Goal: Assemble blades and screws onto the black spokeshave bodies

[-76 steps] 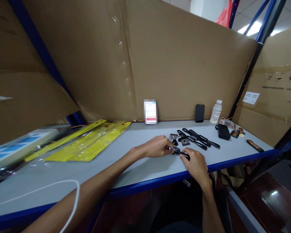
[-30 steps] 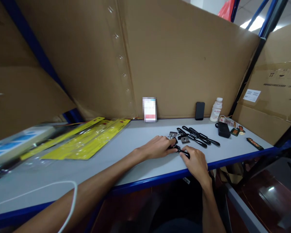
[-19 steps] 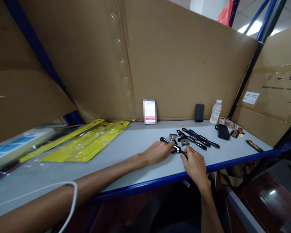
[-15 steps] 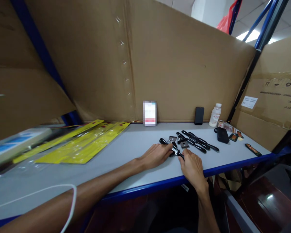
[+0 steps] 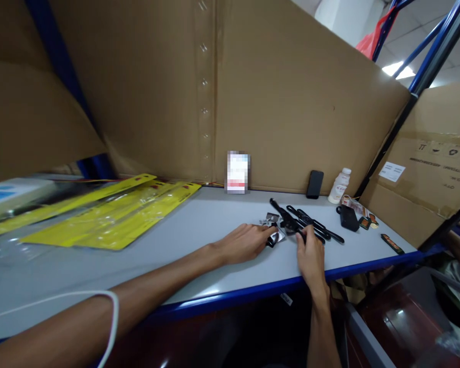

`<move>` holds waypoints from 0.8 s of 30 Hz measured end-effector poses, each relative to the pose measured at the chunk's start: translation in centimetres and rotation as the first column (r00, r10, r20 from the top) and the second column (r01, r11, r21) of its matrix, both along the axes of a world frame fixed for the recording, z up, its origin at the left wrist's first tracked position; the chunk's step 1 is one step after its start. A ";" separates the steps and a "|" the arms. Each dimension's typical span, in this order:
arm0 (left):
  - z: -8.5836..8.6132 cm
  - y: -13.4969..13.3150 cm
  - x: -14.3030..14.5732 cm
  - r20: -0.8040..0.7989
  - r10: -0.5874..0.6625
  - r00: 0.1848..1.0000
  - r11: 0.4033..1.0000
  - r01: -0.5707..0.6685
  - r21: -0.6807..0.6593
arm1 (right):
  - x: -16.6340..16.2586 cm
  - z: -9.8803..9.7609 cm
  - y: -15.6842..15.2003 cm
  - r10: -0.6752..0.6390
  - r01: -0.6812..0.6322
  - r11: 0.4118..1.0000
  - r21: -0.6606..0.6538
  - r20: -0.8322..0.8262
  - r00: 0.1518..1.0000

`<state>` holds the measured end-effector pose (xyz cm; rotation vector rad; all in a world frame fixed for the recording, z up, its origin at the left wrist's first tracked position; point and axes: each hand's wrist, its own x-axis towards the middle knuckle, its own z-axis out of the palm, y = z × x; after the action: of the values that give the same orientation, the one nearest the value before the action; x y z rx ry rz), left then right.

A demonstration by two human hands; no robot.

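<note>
My right hand (image 5: pixel 309 251) is closed round a long black tool (image 5: pixel 285 217) that slants up and to the left over the grey shelf (image 5: pixel 199 245). My left hand (image 5: pixel 247 242) lies on the shelf with its fingertips on a small black part (image 5: pixel 272 240). Small metal plates (image 5: pixel 270 222) lie just beyond those fingers. Several more black tools (image 5: pixel 316 227) lie side by side right of my hands.
Yellow packaging cards (image 5: pixel 111 217) lie at the left. A small card (image 5: pixel 237 171), a black phone (image 5: pixel 315 184) and a white bottle (image 5: pixel 339 186) stand against the cardboard back wall. A black box (image 5: pixel 346 217) and small packets (image 5: pixel 391 243) lie at the right. A white cable (image 5: pixel 80 299) curves near the front edge.
My right hand has lifted the long black tool and swung it up toward the pile at the right. My left hand stays on the shelf by the small black part.
</note>
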<state>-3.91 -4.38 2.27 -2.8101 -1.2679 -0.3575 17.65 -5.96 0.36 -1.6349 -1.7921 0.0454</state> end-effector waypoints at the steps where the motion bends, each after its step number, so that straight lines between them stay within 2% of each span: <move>1: 0.0 0.0 0.1 -0.015 -0.004 1.000 1.000 0.005 0.010 | 0.7 -0.1 0.4 -0.019 0.020 1.000 0.018 -0.040 0.999; 3: -0.1 0.1 0.1 -0.029 -0.012 0.999 1.000 0.013 0.028 | 2.0 -0.2 1.3 -0.027 0.033 0.998 0.047 -0.119 0.993; 7: -0.2 0.2 0.1 -0.023 -0.013 1.000 1.000 0.014 0.026 | 2.9 -0.1 3.2 0.086 -0.086 0.996 0.005 -0.130 0.988; 17: 0.5 -0.2 0.1 -0.017 -0.022 1.000 1.000 0.022 -0.010 | -0.5 0.3 5.2 0.219 -0.223 0.973 -0.062 -0.065 0.974; 19: 0.3 -0.1 0.1 -0.015 -0.016 1.000 1.000 0.016 -0.002 | -0.5 0.4 5.5 0.210 -0.214 0.974 -0.068 -0.061 0.976; 24: 0.3 -0.1 0.2 -0.007 -0.015 1.000 1.000 0.015 0.011 | 1.1 0.6 5.4 0.052 -0.053 0.998 -0.025 -0.035 0.998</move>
<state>-3.71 -4.47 2.58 -2.8107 -1.2406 -0.3542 18.78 -0.59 0.99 -1.5959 -1.8147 0.1207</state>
